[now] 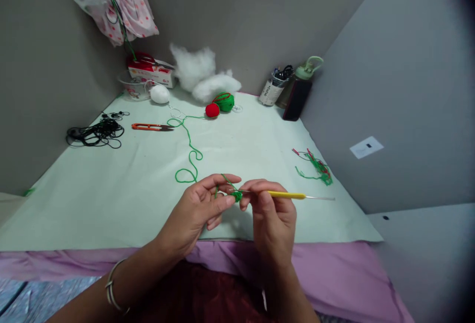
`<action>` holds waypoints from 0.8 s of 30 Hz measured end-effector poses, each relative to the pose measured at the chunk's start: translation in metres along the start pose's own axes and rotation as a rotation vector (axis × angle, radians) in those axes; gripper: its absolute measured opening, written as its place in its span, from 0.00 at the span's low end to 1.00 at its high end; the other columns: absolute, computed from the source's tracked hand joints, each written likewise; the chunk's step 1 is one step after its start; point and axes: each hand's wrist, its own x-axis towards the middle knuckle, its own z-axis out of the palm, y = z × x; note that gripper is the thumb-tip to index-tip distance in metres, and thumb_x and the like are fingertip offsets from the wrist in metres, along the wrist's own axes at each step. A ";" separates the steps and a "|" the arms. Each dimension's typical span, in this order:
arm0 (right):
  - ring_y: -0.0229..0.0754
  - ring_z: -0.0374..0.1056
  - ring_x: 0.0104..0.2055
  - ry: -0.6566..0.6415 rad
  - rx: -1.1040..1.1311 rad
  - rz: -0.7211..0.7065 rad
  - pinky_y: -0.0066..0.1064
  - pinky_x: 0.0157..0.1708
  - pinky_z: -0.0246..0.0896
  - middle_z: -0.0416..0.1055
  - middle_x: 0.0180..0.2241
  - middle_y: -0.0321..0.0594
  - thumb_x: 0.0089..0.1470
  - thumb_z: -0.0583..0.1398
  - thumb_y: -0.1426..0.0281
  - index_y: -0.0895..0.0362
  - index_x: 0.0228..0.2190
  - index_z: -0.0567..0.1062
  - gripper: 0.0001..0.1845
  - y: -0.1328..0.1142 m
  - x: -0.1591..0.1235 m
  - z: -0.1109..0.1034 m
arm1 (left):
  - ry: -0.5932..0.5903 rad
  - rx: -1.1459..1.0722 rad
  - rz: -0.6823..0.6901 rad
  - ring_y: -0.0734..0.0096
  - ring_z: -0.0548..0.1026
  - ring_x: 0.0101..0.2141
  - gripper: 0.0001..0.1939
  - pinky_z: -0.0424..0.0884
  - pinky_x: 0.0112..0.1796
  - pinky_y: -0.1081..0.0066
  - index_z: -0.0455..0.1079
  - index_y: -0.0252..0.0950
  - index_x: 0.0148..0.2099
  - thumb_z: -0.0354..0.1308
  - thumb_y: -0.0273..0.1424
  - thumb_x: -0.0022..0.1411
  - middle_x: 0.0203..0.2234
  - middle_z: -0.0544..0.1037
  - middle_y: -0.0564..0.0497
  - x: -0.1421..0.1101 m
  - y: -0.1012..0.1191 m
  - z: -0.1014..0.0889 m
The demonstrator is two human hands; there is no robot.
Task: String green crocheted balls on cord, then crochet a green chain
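My left hand (206, 202) pinches a small piece of green crochet work (236, 196) between thumb and fingers, and green yarn (190, 135) loops over its raised index finger. That strand trails back across the table toward the yarn balls. In my right hand (273, 209) is a crochet hook (287, 195) with a yellow handle, held like a pen. Its thin metal tip points left and meets the green piece; the exact stitch is too small to make out. Both hands are close together above the table's front edge.
Thread snips (152, 127), black cord (98, 132), a white ball (160, 94), a red yarn ball (212, 111), a green yarn ball (225, 102) and white stuffing (217, 87) lie farther back. A phone (297, 100), bottle (306, 69) and pen cup (270, 91) stand back right; yarn scraps (321, 169) lie right.
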 end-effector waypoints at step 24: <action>0.44 0.78 0.42 -0.165 -0.630 -0.506 0.39 0.38 0.77 0.80 0.37 0.42 0.66 0.54 0.78 0.53 0.47 0.75 0.14 -0.002 -0.008 -0.006 | 0.206 0.281 0.217 0.82 0.59 0.23 0.14 0.58 0.24 0.76 0.81 0.40 0.49 0.70 0.31 0.59 0.30 0.71 0.55 -0.003 0.000 0.002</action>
